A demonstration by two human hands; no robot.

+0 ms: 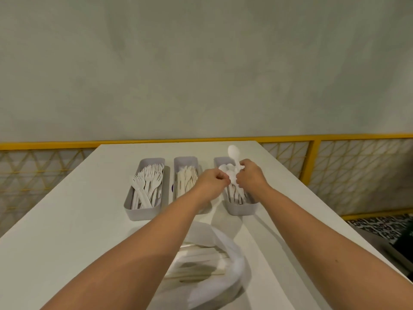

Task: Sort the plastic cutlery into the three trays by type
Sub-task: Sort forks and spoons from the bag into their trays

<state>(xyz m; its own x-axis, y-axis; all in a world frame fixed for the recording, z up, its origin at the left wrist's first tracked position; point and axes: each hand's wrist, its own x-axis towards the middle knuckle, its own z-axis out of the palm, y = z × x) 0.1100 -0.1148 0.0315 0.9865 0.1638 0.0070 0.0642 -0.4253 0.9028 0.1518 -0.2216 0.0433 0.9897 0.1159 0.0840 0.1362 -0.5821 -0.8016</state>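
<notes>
Both forearms stretch forward over the right tray [243, 210], the right hand [250, 173] gripping a white spoon [233, 153] upright above the heaped spoons [237, 195], the left hand [212, 182] curled against them, its hold unclear.

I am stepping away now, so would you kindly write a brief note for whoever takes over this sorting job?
Right hand: grips a white spoon, bowl up, over the right tray.
Left hand: fingers curled at that tray's spoons; a grip cannot be confirmed.
Done: forks fill the left tray, knives the middle tray, spoons the right.
Left: lay the held spoon down, then sort the cutlery in the plastic bag at the near edge.
</notes>
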